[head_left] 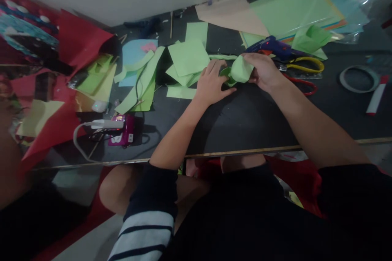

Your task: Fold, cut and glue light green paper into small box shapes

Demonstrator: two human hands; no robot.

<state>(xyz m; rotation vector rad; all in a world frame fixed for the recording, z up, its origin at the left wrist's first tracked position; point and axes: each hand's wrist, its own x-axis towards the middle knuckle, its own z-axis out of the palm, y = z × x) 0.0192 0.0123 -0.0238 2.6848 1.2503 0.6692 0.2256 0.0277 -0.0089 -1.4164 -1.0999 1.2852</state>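
My left hand (212,82) and my right hand (262,70) meet over the black table (245,122), both curled around a rolled piece of light green paper (239,70). The fingers of each hand pinch the roll from either side, the left at its darker green end. Cut green paper squares and strips (187,58) lie just left of my left hand. A blue glue gun (277,47) rests right behind my right hand.
Yellow-handled scissors (306,64) and a red-handled pair (301,83) lie right of my hands. A tape roll (359,78) and a marker (376,98) sit far right. Large paper sheets (290,8) lie at the back. A pink device with a white cable (121,132) and red paper (76,40) are left.
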